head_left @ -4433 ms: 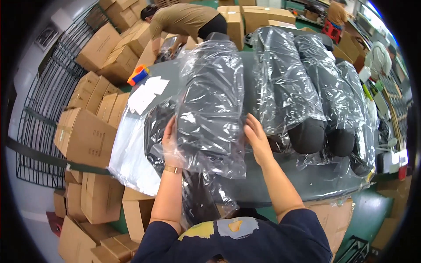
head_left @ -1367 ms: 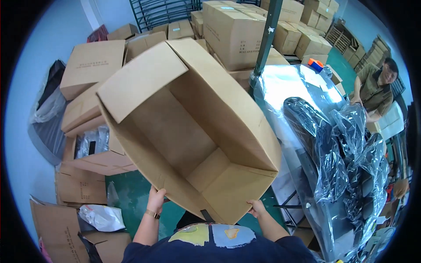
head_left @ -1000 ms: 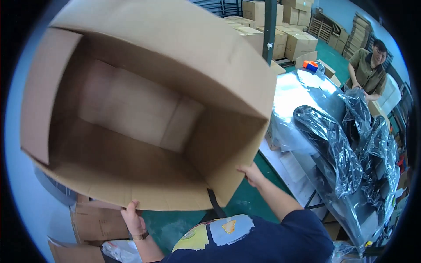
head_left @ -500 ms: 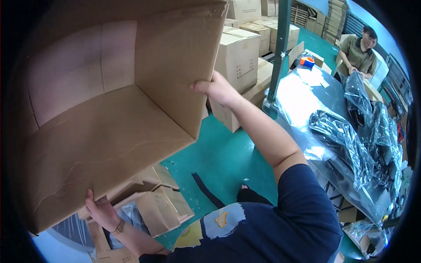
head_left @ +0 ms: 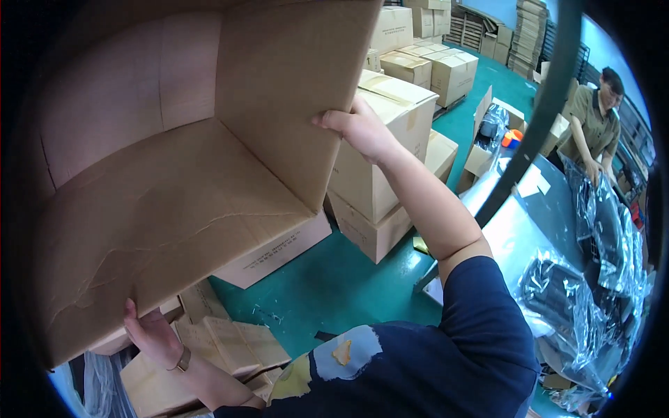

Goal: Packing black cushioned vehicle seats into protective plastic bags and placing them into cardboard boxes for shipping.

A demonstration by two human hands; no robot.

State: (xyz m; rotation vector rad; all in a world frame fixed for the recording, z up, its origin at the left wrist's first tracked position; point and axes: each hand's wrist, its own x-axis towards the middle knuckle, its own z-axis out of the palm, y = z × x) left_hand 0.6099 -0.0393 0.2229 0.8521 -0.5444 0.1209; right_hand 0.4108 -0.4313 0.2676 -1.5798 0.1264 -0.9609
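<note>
A large brown cardboard box [head_left: 188, 181] hangs in front of me, its open side facing me and its inside bare where it shows. Creases run along its lower wall. My right hand [head_left: 359, 130] grips the edge of the right wall, thumb on the inner face and fingers behind it. At the lower left, my left hand [head_left: 152, 336] is closed on the bottom edge, with the thumb inside and the other fingers mostly hidden beneath.
Stacked cartons [head_left: 390, 139] stand beyond the box. Opened cartons [head_left: 223, 345] lie below my left arm. A dark post [head_left: 533, 132] rises before a table [head_left: 550, 191] with plastic-wrapped items [head_left: 557, 285]. A co-worker [head_left: 592, 125] handles clear plastic there.
My view has shifted across the room, and the post and table now appear farther right. Both hands keep their hold on the box. The co-worker has bent lower over the plastic.
</note>
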